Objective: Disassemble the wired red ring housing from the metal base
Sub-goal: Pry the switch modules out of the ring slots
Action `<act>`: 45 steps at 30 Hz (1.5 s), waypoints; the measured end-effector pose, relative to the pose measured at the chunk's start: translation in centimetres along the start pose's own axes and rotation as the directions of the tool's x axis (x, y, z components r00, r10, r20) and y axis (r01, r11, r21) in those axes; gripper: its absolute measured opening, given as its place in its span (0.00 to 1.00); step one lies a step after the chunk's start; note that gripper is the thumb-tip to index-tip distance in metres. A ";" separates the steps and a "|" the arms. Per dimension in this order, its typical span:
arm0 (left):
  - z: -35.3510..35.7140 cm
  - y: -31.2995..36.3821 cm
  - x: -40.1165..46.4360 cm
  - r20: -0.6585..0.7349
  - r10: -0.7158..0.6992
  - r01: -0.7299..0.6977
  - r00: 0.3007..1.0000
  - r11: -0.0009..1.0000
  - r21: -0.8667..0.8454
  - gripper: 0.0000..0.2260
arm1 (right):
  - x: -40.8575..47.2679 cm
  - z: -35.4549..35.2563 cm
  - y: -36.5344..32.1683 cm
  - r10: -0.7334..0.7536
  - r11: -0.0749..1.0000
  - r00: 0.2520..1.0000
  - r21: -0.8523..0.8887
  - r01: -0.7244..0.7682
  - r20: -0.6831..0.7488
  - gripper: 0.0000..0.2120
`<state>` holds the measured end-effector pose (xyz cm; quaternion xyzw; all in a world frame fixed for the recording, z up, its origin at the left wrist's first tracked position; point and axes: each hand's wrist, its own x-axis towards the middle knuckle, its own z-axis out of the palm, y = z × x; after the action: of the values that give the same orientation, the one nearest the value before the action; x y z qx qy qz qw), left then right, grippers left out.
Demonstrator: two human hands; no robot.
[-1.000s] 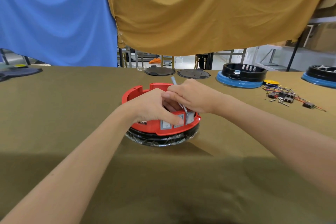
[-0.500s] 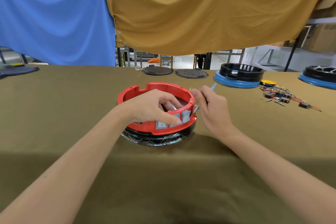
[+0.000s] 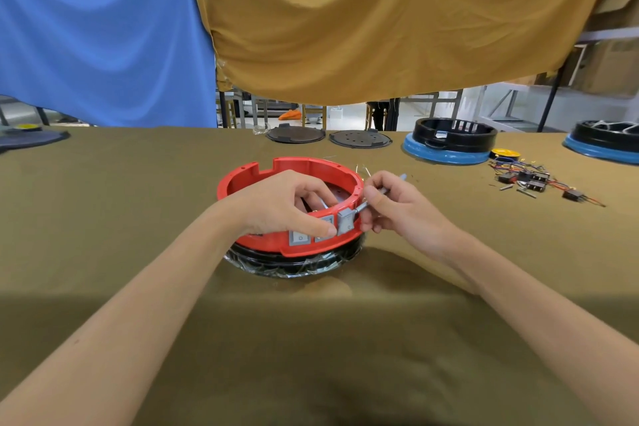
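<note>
In the head view, the red ring (image 3: 262, 239) sits on a black base (image 3: 294, 261) near the middle of the table (image 3: 103, 201), which is covered with an olive cloth. The base has clear film around its lower edge. Three grey switches (image 3: 301, 238) are set in the front wall of the ring.

The left hand (image 3: 276, 204) grips the front wall of the ring: its thumb lies across the outside, touching the middle switch, and its fingers curl over the rim into the inside. The right hand (image 3: 394, 207) is just beside the ring on the right side. Its fingers are curled around a thin grey tool (image 3: 380, 191), and the tip of the tool touches the right switch at the edge of the ring.

At the far side of the table lie two dark round plates (image 3: 295, 134). To the right of them stand two black rings on blue bases (image 3: 449, 140). Near these is a small heap of loose switches with wires (image 3: 532, 180). Behind the table hang a blue cloth (image 3: 103, 34) and a yellow cloth (image 3: 380, 17).
</note>
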<state>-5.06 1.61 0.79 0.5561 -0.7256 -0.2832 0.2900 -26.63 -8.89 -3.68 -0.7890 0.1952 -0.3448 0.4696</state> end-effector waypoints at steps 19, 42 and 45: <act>0.0 0.0 0.0 -0.014 0.007 -0.007 1.000 1.000 0.007 0.13 | 1.9 -0.2 0.8 -0.244 0.812 0.965 -0.522 0.260 0.101 0.23; -1.2 0.4 -1.2 0.112 0.018 -0.023 0.994 0.999 0.036 0.18 | -0.3 1.1 -0.6 -0.332 0.682 0.940 -0.669 0.295 0.076 0.25; -1.1 0.3 -1.1 0.102 0.022 -0.029 0.995 0.998 0.059 0.16 | -0.9 1.7 -0.1 -0.339 0.712 0.941 -0.653 0.260 0.005 0.21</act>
<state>-4.26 2.68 1.63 0.5402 -0.7547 -0.2851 0.2395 -26.05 -7.20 -4.43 -0.9016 0.1977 -0.3727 0.0957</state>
